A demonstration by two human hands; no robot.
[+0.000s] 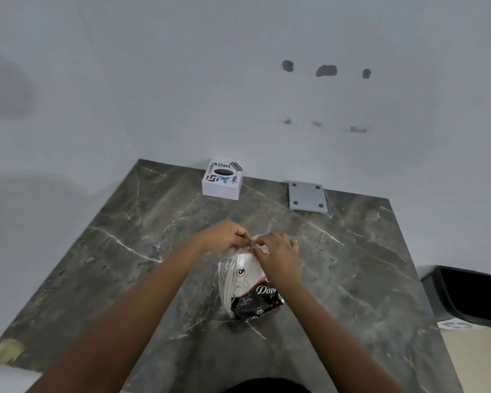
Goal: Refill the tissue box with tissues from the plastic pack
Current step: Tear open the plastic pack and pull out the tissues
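Note:
A clear plastic pack of white tissues (245, 287) with a black printed lower end lies in the middle of the dark marble table (125, 265). My left hand (224, 235) and my right hand (278, 251) both pinch the pack's far end, fingertips nearly touching. The white tissue box (221, 188) with stickers and a dark oval opening on top stands at the table's far edge against the wall, well beyond my hands.
A grey square plate (308, 197) with corner screws lies at the back right of the table. A black bin (471, 296) stands on the floor to the right. A white wall with small holes rises behind the table.

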